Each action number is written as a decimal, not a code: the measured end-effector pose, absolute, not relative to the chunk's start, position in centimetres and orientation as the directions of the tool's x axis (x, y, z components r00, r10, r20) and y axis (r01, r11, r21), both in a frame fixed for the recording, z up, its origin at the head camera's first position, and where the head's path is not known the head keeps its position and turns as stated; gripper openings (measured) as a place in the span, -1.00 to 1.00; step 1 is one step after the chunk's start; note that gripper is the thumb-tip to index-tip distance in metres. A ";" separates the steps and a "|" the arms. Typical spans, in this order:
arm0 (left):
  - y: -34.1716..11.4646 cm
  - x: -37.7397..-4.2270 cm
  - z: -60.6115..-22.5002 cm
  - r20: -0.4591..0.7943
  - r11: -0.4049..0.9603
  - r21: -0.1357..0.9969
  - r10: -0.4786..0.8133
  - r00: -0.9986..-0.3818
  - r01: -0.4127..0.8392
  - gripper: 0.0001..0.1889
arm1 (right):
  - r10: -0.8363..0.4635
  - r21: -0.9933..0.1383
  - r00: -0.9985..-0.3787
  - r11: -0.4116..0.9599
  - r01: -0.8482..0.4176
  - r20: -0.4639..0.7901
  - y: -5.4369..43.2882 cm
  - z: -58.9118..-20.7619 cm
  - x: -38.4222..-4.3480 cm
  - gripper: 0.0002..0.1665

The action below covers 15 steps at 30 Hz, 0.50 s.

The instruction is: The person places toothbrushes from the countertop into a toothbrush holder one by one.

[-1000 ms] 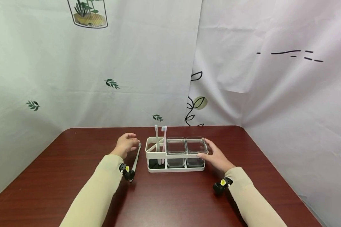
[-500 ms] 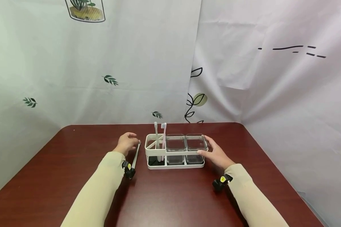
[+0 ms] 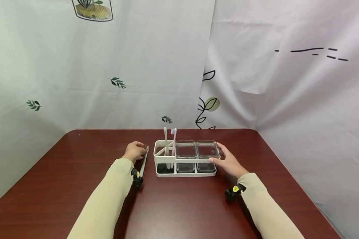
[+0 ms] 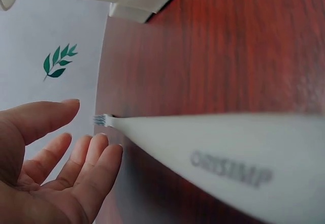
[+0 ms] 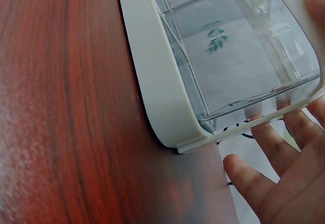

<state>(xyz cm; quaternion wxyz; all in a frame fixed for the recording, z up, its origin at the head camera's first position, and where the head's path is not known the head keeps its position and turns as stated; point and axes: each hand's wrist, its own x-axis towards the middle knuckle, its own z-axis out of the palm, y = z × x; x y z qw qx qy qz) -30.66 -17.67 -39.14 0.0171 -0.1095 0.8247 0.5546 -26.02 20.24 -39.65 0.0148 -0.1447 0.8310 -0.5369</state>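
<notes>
- Head view shows me the left hand (image 3: pixel 133 151) lower than a second ago; the right hand (image 3: pixel 229 165) stays at the rack (image 3: pixel 185 161).
- I see the left thumb and fingers parted near the brush (image 3: pixel 144 163), grasping nothing.
- Right thumb in front, fingers behind, grip the rack's end.
- Brush lies on the table (image 3: pixel 182 205), left of the rack, long axis running away, bristles far.

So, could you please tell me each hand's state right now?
Left hand: open, holding nothing, beside the toothbrush on the table.
Right hand: holding the rack by its right end.
</notes>
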 end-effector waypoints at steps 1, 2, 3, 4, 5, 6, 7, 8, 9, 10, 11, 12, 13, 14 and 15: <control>-17.7 -30.7 -39.2 -0.152 0.361 0.910 -0.163 -0.975 -0.202 -0.63 | -0.256 -0.897 -0.958 0.381 -0.223 0.129 20.3 -39.6 -26.0 -0.04; -17.7 -30.8 -39.3 -0.153 0.361 0.910 -0.164 -0.974 -0.204 -0.62 | -0.256 -0.898 -0.958 0.380 -0.222 0.129 20.3 -39.6 -26.0 -0.04; -17.8 -30.8 -39.4 -0.156 0.359 0.910 -0.164 -0.974 -0.206 -0.61 | -0.256 -0.898 -0.958 0.379 -0.222 0.129 20.3 -39.6 -26.0 -0.04; -17.8 -30.9 -39.5 -0.159 0.360 0.910 -0.161 -0.974 -0.208 -0.60 | -0.257 -0.899 -0.958 0.379 -0.221 0.127 20.3 -39.6 -26.0 -0.04; -17.9 -30.9 -39.6 -0.161 0.358 0.910 -0.160 -0.974 -0.209 -0.60 | -0.258 -0.899 -0.958 0.378 -0.221 0.127 20.3 -39.6 -26.0 -0.04; -17.9 -31.0 -39.6 -0.162 0.358 0.910 -0.159 -0.974 -0.210 -0.59 | -0.259 -0.900 -0.957 0.374 -0.223 0.130 20.3 -39.6 -26.0 -0.04; -17.9 -31.1 -39.7 -0.162 0.357 0.910 -0.158 -0.974 -0.210 -0.59 | -0.260 -0.900 -0.956 0.372 -0.225 0.131 20.3 -39.6 -26.0 -0.04; -18.0 -31.1 -39.8 -0.164 0.355 0.911 -0.157 -0.974 -0.210 -0.58 | -0.261 -0.900 -0.956 0.372 -0.226 0.132 20.3 -39.6 -26.0 -0.04; -18.0 -31.2 -39.8 -0.163 0.352 0.912 -0.154 -0.974 -0.209 -0.58 | -0.262 -0.900 -0.956 0.372 -0.226 0.132 20.3 -39.6 -26.0 -0.04; -18.0 -31.2 -39.9 -0.162 0.351 0.913 -0.154 -0.975 -0.207 -0.58 | -0.261 -0.899 -0.956 0.376 -0.226 0.131 20.3 -39.6 -25.9 -0.04; -18.0 -31.3 -40.0 -0.161 0.351 0.913 -0.156 -0.975 -0.207 -0.58 | -0.260 -0.898 -0.957 0.379 -0.224 0.129 20.2 -39.5 -25.9 -0.04; -18.1 -31.3 -40.1 -0.160 0.351 0.913 -0.157 -0.975 -0.207 -0.58 | -0.259 -0.897 -0.958 0.382 -0.222 0.127 20.2 -39.5 -25.9 -0.04; -18.1 -31.3 -40.2 -0.159 0.348 0.915 -0.155 -0.975 -0.205 -0.58 | -0.257 -0.896 -0.958 0.386 -0.220 0.125 20.2 -39.5 -25.9 -0.03; -18.1 -31.3 -40.2 -0.156 0.348 0.916 -0.150 -0.976 -0.200 -0.58 | -0.255 -0.894 -0.959 0.390 -0.220 0.124 20.2 -39.5 -25.8 -0.03; -18.1 -31.3 -40.2 -0.151 0.354 0.915 -0.144 -0.978 -0.194 -0.58 | -0.255 -0.894 -0.959 0.390 -0.219 0.124 20.2 -39.5 -25.8 -0.03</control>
